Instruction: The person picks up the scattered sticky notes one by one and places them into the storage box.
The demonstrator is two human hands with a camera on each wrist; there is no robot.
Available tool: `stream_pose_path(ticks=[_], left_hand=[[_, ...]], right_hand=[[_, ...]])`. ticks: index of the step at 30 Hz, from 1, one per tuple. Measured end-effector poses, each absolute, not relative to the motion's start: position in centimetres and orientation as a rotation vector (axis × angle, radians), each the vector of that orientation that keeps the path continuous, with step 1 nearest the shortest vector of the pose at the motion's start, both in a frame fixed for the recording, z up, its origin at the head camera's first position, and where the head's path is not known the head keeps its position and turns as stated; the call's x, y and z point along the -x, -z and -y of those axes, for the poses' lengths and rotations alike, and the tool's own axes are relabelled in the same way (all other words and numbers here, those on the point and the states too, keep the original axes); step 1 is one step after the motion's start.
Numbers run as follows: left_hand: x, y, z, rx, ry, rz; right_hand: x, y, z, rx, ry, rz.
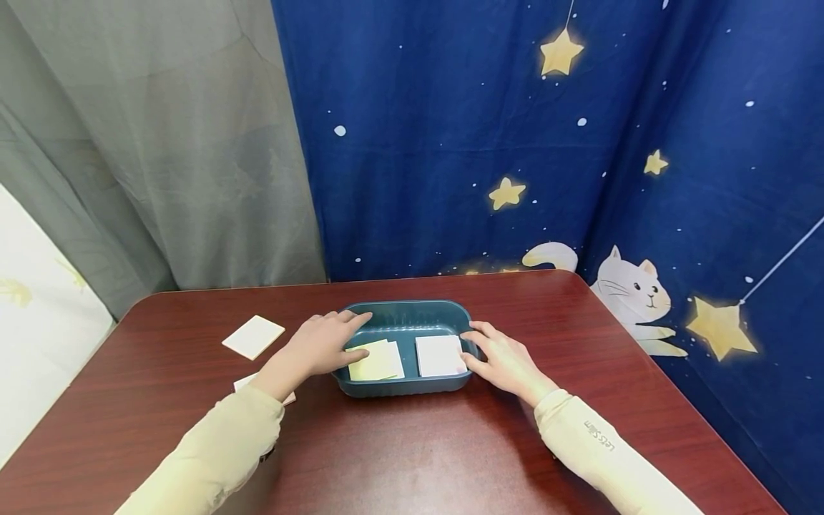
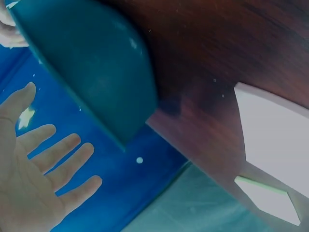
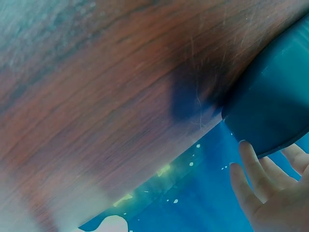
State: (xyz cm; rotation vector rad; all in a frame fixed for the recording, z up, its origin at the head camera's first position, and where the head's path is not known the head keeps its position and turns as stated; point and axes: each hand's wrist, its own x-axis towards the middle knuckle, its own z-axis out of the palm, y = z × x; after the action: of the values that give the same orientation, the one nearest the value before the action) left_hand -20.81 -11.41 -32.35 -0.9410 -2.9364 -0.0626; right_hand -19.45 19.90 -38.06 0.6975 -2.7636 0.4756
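A dark teal plastic bin stands on the table. Inside at its left lies a yellow sticky-note pad overlapping a white one; a square white pad lies at its right. Over the bin's left rim is my left hand, and the left wrist view shows its fingers spread and nearly straight, gripping nothing. My right hand is at the right rim, thumb and fingertips reaching over it in the head view. From the right wrist, its loosely extended fingers appear right at the rim.
A white pad lies on the table left of the bin. Another pale pad, partly hidden by my left wrist, lies nearer me. The dark red table ends at the back before a blue star-patterned curtain and a grey one.
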Motion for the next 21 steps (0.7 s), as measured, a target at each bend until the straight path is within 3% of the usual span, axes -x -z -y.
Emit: stream_pose_path(ticks=[21], left_hand=[[18.8, 31.2, 15.8, 0.832, 0.159, 2.794]], right_hand=[[19.4, 38.2, -19.9, -0.683, -0.480, 2.768]])
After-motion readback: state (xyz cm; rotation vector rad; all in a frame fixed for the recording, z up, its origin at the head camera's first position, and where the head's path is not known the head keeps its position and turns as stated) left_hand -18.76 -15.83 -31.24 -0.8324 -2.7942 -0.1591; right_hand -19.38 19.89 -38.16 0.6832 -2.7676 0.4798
